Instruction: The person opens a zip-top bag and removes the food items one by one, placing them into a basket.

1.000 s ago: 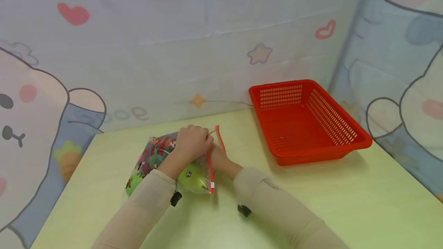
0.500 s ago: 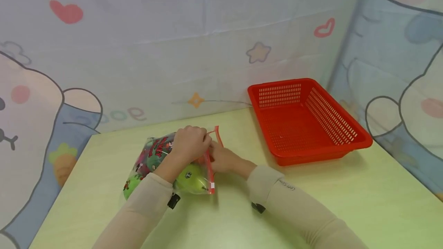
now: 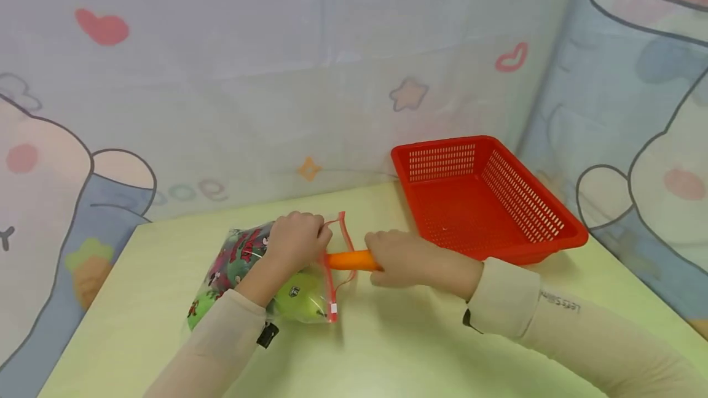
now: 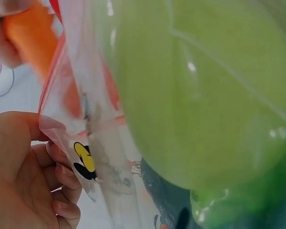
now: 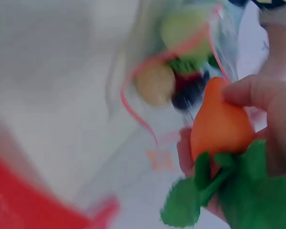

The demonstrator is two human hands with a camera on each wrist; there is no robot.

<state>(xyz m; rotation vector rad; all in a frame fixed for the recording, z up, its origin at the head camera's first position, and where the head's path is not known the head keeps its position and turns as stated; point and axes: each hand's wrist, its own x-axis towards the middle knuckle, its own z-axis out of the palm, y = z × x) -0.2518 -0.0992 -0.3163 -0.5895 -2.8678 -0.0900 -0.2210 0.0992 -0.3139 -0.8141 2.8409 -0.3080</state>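
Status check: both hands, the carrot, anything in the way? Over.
Left hand pinching clear bag near its mouth. Right hand gripping orange carrot, tip at bag's mouth. No obstruction seen between right hand and red basket.

From above and behind the left grip (image 3: 295,238) and the right grip (image 3: 404,257), the head camera peers forward and down, far enough back to take in bench (image 3: 381,349), bag (image 3: 246,257) and basket (image 3: 464,204). The left wrist camera faces the bag beside its grip, so near that the bag crowds the view. The right wrist camera looks close past its grip and the carrot (image 5: 221,124) toward the bag. All three share bag and carrot.
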